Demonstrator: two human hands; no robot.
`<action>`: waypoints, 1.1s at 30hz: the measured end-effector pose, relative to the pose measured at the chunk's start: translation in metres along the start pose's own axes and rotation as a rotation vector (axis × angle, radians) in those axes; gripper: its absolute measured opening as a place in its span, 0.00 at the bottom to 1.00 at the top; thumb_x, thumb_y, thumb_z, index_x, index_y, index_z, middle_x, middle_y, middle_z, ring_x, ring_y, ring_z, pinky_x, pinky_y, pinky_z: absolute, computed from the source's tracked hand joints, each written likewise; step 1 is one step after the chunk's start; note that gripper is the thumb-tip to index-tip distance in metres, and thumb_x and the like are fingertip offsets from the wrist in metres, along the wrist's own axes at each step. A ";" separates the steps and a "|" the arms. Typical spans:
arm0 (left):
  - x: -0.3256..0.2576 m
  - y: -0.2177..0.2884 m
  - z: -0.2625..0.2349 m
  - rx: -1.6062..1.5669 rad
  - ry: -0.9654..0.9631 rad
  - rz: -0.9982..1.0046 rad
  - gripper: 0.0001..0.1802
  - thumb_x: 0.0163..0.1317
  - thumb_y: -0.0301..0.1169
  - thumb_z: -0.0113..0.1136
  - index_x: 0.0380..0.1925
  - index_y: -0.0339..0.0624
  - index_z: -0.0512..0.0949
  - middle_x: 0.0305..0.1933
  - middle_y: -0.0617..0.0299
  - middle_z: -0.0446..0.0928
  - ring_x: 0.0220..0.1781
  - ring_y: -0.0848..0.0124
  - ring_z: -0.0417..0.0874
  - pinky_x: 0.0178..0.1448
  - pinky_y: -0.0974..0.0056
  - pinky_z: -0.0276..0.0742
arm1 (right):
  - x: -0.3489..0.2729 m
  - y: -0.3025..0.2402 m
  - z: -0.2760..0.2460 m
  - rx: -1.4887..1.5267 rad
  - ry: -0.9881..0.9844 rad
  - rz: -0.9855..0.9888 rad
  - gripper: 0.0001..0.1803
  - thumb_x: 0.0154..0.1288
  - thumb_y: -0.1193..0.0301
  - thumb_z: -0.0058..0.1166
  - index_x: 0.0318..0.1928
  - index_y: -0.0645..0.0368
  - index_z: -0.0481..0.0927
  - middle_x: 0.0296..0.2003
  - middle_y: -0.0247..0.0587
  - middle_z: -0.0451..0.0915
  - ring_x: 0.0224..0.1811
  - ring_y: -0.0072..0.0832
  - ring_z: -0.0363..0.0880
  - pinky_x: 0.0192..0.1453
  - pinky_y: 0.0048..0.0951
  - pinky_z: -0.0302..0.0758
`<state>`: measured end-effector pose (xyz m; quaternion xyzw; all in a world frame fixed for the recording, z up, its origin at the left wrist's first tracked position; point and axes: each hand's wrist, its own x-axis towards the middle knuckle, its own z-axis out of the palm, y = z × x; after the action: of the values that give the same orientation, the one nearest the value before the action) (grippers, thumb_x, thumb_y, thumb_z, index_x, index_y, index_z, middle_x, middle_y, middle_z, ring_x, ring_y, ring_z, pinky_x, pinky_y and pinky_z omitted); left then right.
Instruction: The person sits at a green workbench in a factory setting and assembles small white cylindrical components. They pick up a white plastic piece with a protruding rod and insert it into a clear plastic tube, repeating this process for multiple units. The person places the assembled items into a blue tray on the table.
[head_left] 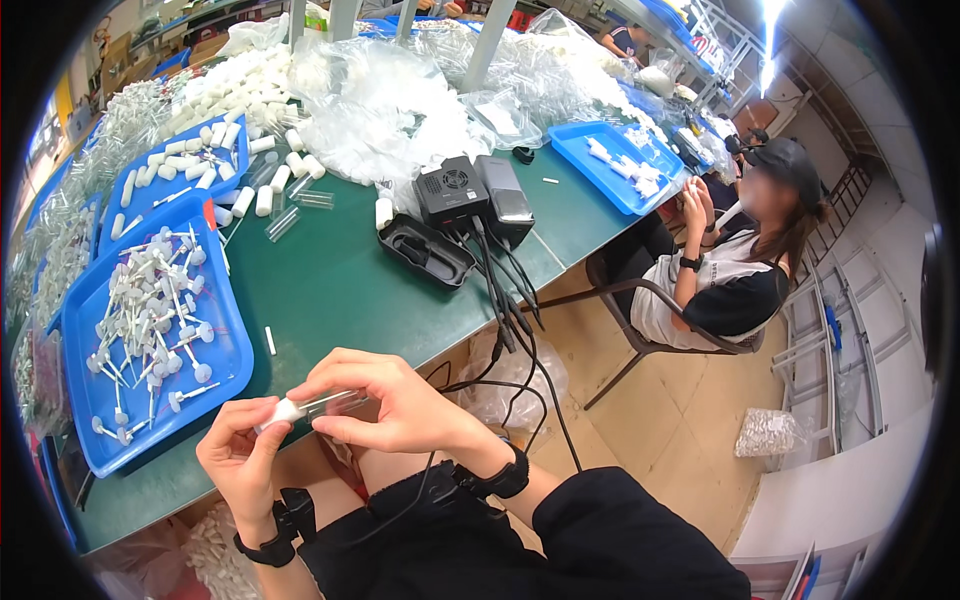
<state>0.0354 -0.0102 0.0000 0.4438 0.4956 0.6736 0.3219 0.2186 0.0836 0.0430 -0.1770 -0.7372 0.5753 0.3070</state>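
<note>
White-capped clear tube (310, 405) sits at 6 o'clock in the head view, over the green worktop (340, 290) edge. Long axis near horizontal, white cap toward 9, clear end toward 3, slightly raised. Left hand (240, 460) fingers pinch the cap; right hand (400, 400) fingers grip the clear end. Blue tray (225, 345) of white stemmed parts at 9.

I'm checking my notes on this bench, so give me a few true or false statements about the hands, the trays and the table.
1. Both hands, left hand and right hand, hold one small white-capped clear tube. True.
2. The blue tray of white stick parts lies to the person's right. False: to their left.
3. The table top is red. False: green.
4. A seated co-worker is at the right. True.
</note>
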 end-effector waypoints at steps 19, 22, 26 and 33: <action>-0.012 0.012 0.011 -0.006 -0.068 -0.112 0.09 0.48 0.14 0.63 0.32 0.30 0.81 0.35 0.52 0.79 0.34 0.73 0.80 0.37 0.73 0.75 | -0.018 0.010 0.005 0.189 0.056 0.056 0.15 0.57 0.77 0.59 0.46 0.64 0.79 0.39 0.41 0.82 0.41 0.23 0.81 0.43 0.23 0.79; -0.012 0.014 0.006 0.025 -0.139 -0.110 0.09 0.49 0.14 0.63 0.32 0.29 0.80 0.35 0.52 0.79 0.35 0.72 0.80 0.37 0.72 0.77 | -0.018 0.017 0.010 0.099 0.041 -0.036 0.14 0.56 0.77 0.59 0.45 0.62 0.79 0.38 0.40 0.81 0.38 0.24 0.81 0.41 0.24 0.80; -0.010 0.016 0.002 0.001 -0.173 -0.186 0.09 0.49 0.14 0.63 0.33 0.28 0.79 0.35 0.52 0.79 0.37 0.70 0.81 0.40 0.71 0.78 | -0.018 0.015 0.011 -0.044 0.012 -0.072 0.16 0.56 0.78 0.58 0.47 0.61 0.80 0.38 0.40 0.82 0.39 0.28 0.81 0.44 0.26 0.79; -0.018 0.005 -0.003 -0.088 -0.110 -0.162 0.10 0.49 0.13 0.62 0.34 0.27 0.78 0.36 0.52 0.78 0.37 0.71 0.81 0.43 0.71 0.77 | -0.021 0.008 0.006 -0.080 0.007 -0.007 0.15 0.56 0.76 0.59 0.46 0.61 0.80 0.37 0.41 0.82 0.37 0.29 0.82 0.41 0.27 0.78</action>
<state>0.0401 -0.0285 -0.0010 0.4240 0.4816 0.6410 0.4212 0.2300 0.0683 0.0291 -0.1885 -0.7593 0.5435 0.3042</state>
